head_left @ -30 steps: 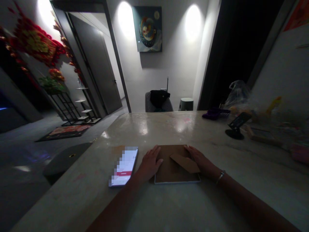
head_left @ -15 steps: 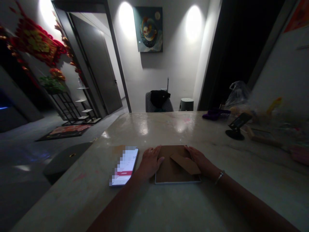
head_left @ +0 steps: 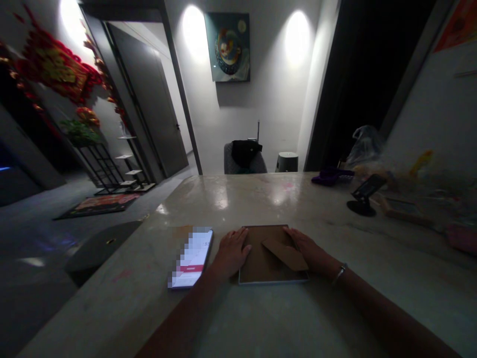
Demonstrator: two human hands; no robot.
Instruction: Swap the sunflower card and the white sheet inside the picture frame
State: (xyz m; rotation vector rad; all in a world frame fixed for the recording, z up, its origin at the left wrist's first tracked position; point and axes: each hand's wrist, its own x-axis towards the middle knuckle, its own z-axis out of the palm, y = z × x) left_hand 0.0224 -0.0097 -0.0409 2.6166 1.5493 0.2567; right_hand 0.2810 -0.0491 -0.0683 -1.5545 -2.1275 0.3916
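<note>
A brown square board with a thin pale edge, like the back of a frame, lies flat on the table. A brown flap stands out at a slant from its right half. My left hand rests along the board's left side, fingers on its edge and thumb over the surface. At the right side my right hand holds the board's edge, its thumb partly hidden behind the flap. Left of my left hand lies a phone with a lit screen, partly pixelated.
On the marble table, a black phone stand, a wooden frame and a purple object are at the right. Clutter and a plastic bag lie beyond. A chair stands behind the far edge, a dark stool at the left.
</note>
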